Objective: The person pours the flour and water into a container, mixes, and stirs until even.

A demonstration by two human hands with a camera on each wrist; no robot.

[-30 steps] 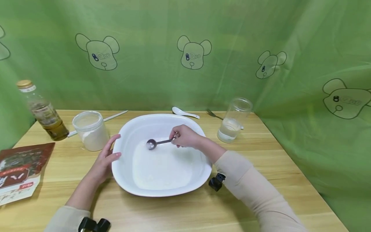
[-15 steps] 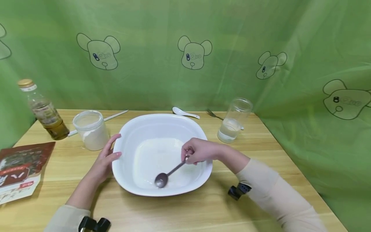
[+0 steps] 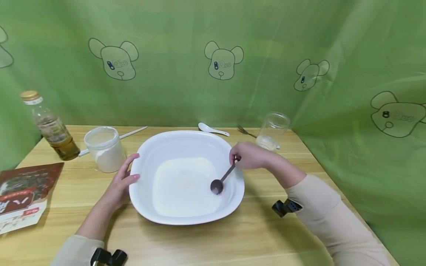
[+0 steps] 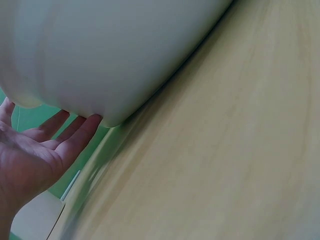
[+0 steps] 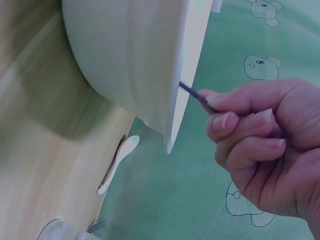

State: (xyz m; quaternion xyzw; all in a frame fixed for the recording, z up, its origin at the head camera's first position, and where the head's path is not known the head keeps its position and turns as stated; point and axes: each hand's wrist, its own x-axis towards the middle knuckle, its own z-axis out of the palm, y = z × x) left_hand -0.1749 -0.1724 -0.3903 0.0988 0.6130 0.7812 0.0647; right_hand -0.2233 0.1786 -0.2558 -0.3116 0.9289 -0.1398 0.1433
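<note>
A wide white basin (image 3: 186,199) stands on the table, its floor holding a whitish, milky-looking layer. At its left side my left hand (image 3: 118,186) grips the rim, thumb and a finger at the edge. The left wrist view shows other fingers (image 4: 82,132) of that hand against the basin's outer wall. My right hand (image 3: 251,155) pinches the handle of a dark spoon (image 3: 217,186) with a round bowl. That bowl is low inside the basin, near the right wall. In the right wrist view only the end of the spoon's handle (image 5: 192,91) shows; the basin hides the rest.
To the left are a jar of white powder (image 3: 108,155), a bottle of amber liquid (image 3: 54,136), a white stick (image 3: 133,132) and a brown-and-white packet (image 3: 26,195). Behind the basin lie a white spoon (image 3: 213,129) and a fork (image 3: 245,131). A glass jar (image 3: 274,129) stands back right.
My right hand has swept the spoon from the basin's middle left, forward along the near side, then over to the right wall. My left hand stays on the rim.
</note>
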